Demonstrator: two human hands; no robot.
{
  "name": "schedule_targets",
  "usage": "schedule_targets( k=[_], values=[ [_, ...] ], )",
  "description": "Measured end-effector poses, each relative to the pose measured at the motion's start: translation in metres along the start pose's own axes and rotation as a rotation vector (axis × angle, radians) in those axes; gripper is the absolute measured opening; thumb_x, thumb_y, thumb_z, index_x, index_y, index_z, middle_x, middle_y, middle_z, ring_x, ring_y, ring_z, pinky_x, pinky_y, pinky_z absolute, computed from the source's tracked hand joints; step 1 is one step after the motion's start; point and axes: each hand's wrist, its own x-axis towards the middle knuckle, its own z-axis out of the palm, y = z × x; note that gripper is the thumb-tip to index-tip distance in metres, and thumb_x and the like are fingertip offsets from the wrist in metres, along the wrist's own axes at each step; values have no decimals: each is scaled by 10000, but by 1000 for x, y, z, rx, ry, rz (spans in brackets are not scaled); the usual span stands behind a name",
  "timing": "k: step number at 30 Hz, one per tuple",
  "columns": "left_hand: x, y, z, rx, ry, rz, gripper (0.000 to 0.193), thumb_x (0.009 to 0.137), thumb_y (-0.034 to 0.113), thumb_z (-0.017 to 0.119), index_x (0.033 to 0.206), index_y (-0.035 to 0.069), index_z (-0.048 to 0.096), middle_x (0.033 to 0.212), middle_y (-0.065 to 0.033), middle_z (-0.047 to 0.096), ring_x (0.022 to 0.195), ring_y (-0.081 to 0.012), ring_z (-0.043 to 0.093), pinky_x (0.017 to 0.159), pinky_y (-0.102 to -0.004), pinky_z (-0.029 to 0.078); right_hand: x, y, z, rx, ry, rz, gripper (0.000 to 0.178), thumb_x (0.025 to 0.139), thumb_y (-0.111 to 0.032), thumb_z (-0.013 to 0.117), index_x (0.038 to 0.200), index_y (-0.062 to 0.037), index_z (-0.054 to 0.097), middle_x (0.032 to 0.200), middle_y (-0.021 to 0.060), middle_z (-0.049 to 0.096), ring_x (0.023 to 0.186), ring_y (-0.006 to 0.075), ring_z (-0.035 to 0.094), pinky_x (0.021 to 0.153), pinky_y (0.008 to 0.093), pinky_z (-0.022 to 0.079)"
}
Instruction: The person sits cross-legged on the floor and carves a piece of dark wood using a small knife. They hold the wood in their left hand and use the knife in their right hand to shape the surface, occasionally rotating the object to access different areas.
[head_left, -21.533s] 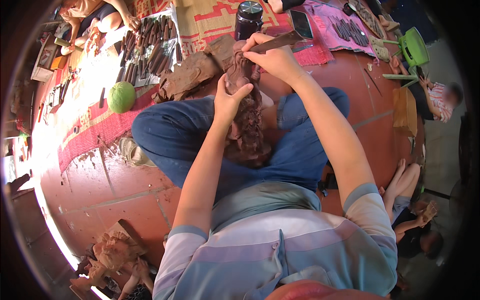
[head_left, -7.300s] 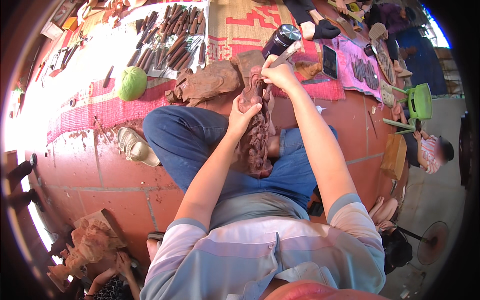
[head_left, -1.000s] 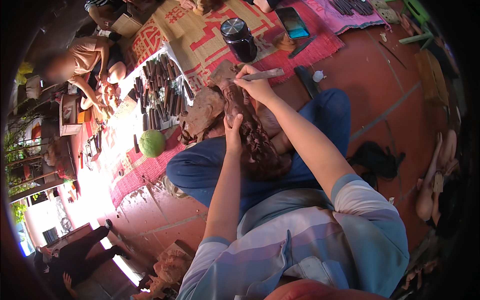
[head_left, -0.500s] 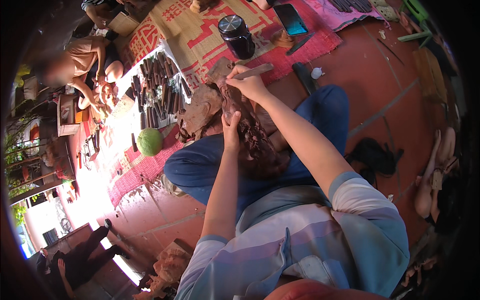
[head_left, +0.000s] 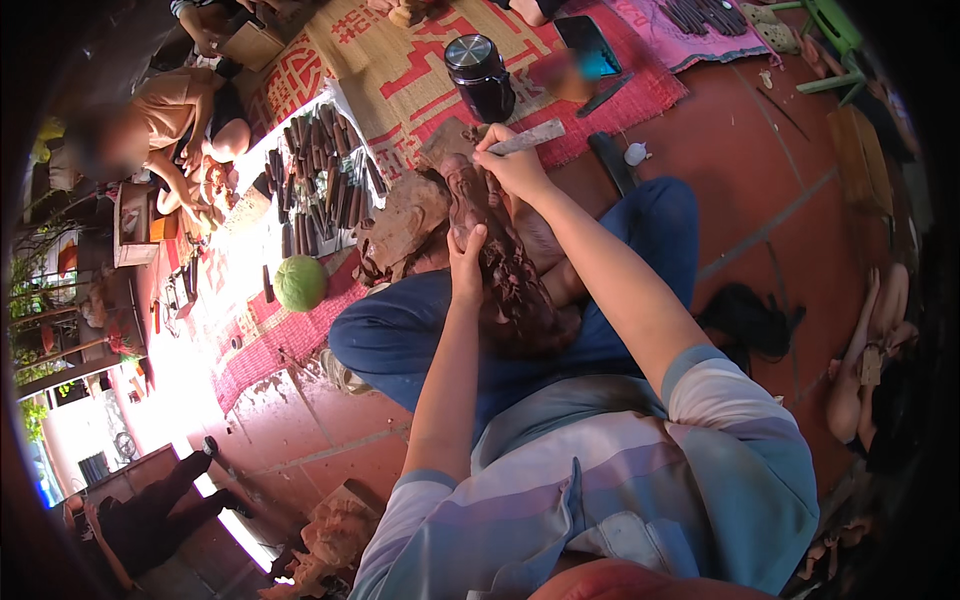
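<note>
Head view: right hand shifted off the top of a dark carved figure, left hand clasping its middle.
The carving (head_left: 503,258) leans with its base in the lap, between the legs of the blue jeans (head_left: 390,325). The left hand (head_left: 466,262) is closed about its mid-height, thumb on the visible face, fingers partly hidden. The right hand (head_left: 512,168) pinches a flat-handled tool (head_left: 534,136) between thumb and fingers. Compared with half a second ago, this hand lies farther right and the handle shows a paler face, leaving the figure's upper end exposed; the work appears centred there, along its right side. Whether the tool's tip touches the carving cannot be told.
</note>
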Motion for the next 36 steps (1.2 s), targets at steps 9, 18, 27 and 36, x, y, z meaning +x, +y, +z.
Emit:
schedule_targets(
  k=[9, 18, 27, 36],
  values=[
    [2, -4, -8, 58, 36, -9, 795, 798, 387, 738, 1381, 14, 347, 1314, -122, 459, 1227, -219, 427, 1062, -338, 304, 15, -34, 6, -352, -208, -28, 151, 743, -146, 703, 821, -57, 608, 787, 112, 650, 788, 262, 641, 693, 380, 489],
    [3, -4, -7, -62, -26, -24, 771, 785, 339, 761, 1362, 22, 359, 1250, -107, 497, 1143, -188, 477, 1005, -324, 363, 31, -49, 15, -500, -391, -202, 133, 706, -126, 705, 806, -74, 635, 778, 96, 664, 766, 281, 655, 675, 383, 499],
    [7, -6, -12, -46, -66, -14, 903, 773, 361, 766, 1429, -9, 268, 1302, -158, 462, 1202, -216, 443, 1030, -327, 338, 32, -46, 28, -630, -421, -266, 137, 704, -155, 702, 808, -89, 642, 777, 92, 667, 761, 282, 654, 684, 393, 497],
    [0, 5, -5, -89, -76, -31, 877, 771, 358, 775, 1414, 8, 292, 1328, -136, 442, 1216, -214, 433, 1033, -335, 335, 16, -44, 30, -565, -324, -336, 107, 713, -136, 689, 796, -93, 637, 774, 99, 663, 755, 296, 652, 662, 412, 498]
  ],
)
